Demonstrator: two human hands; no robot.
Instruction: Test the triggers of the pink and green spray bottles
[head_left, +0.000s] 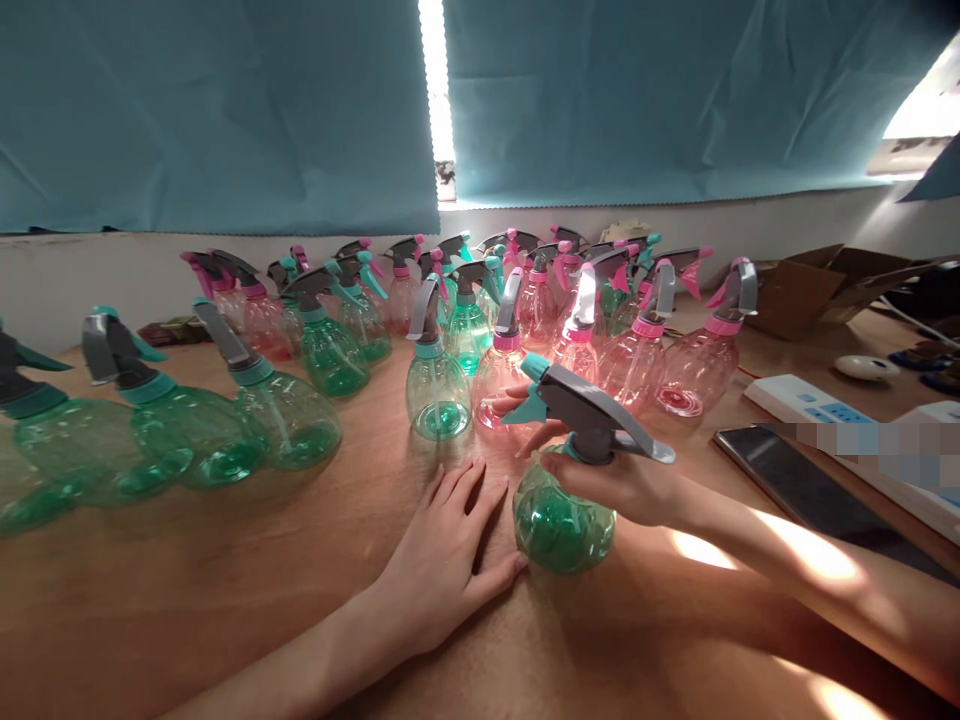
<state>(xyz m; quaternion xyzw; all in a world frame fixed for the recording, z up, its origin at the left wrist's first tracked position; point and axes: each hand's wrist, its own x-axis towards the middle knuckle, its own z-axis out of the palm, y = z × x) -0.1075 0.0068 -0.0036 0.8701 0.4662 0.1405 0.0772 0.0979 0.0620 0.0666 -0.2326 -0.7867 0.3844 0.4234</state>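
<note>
Blue curtains (225, 110) hang behind a wooden tabletop (187, 600) crowded with spray bottles (330, 350). My right hand (626, 485) wraps the neck of a green bottle (559, 525) standing mid-tabletop. My left hand (442, 565) lies flat beside it, fingers spread, thumb at its base. I'd grip under the trigger, steadying low.

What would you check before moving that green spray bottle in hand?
1. Right hand grips the green spray bottle at its neck: ok.
2. Bottle upright: not ok, it tilts.
3. Left hand free, flat on the table: ok.
4. Spray head screwed tight: cannot tell.
5. Room by the nozzle: not ok, a pink bottle stands close.
</note>
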